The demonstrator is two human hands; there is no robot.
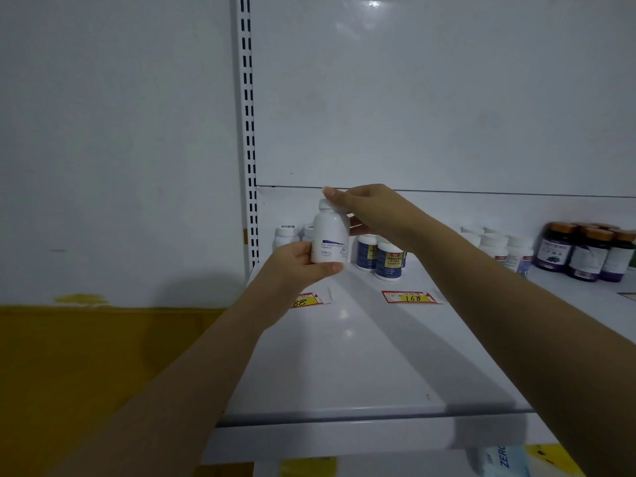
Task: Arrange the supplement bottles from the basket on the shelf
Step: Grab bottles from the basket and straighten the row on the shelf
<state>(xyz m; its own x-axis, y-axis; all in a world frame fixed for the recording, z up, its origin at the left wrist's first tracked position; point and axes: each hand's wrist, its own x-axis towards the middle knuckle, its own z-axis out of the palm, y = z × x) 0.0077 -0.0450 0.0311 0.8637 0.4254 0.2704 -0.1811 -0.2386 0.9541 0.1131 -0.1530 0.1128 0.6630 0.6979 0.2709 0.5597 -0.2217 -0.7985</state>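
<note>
A white supplement bottle (pixel 328 234) with a purple-striped label is held upright above the white shelf (pixel 344 356), near its back left. My left hand (pixel 299 266) grips the bottle's lower part from the left, thumb under its base. My right hand (pixel 371 210) reaches in from the right, fingers curled round the bottle's top and white cap. Behind it, two white bottles (pixel 286 235) stand at the back left. No basket is in view.
Blue-labelled bottles (pixel 378 258) stand right of the held bottle, then white bottles (pixel 499 247) and dark purple bottles (pixel 585 254) at far right. Red-and-yellow price tags (pixel 411 297) lie on the shelf. A slotted upright (pixel 249 132) bounds the shelf's left side.
</note>
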